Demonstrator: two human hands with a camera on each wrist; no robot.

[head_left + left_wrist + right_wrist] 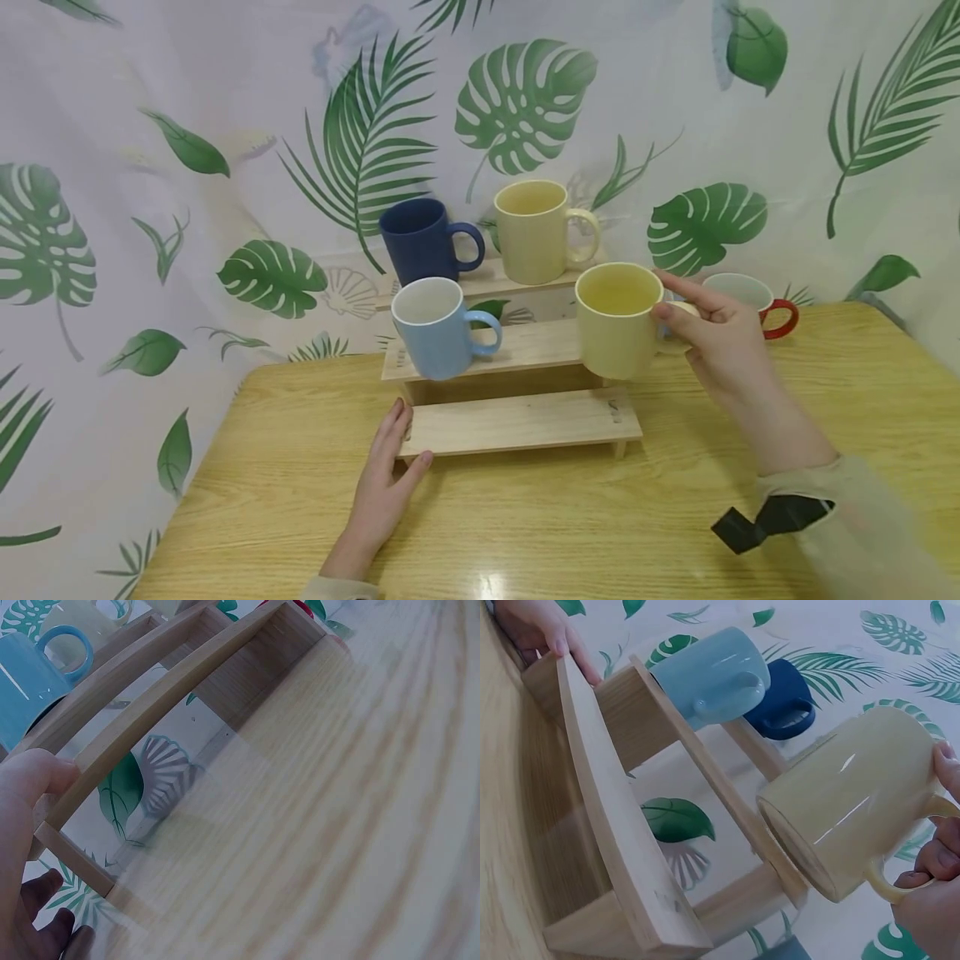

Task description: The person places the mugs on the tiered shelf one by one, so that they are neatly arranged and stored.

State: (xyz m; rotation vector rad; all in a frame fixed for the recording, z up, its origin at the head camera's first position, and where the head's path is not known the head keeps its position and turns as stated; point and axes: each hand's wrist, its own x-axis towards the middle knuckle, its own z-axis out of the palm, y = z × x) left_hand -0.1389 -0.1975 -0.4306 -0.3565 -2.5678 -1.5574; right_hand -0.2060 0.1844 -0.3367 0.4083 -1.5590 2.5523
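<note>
My right hand [731, 346] holds a pale yellow mug [617, 343] by its handle, at the right end of the middle tier of a wooden three-tier rack [517, 422]. Whether the mug's base touches that tier I cannot tell. A light blue mug [435, 337] stands at the tier's left end. On the top tier are a dark blue mug [420, 246] and another pale yellow mug [531, 237]. My left hand [382, 487] grips the left end of the lowest tier, thumb at its front edge.
Behind my right hand, a mug with a red handle [782, 319] stands on the wooden table [247, 467], partly hidden. Something light blue [784, 949] shows at the bottom of the right wrist view. A leaf-printed cloth [247, 100] hangs behind the table.
</note>
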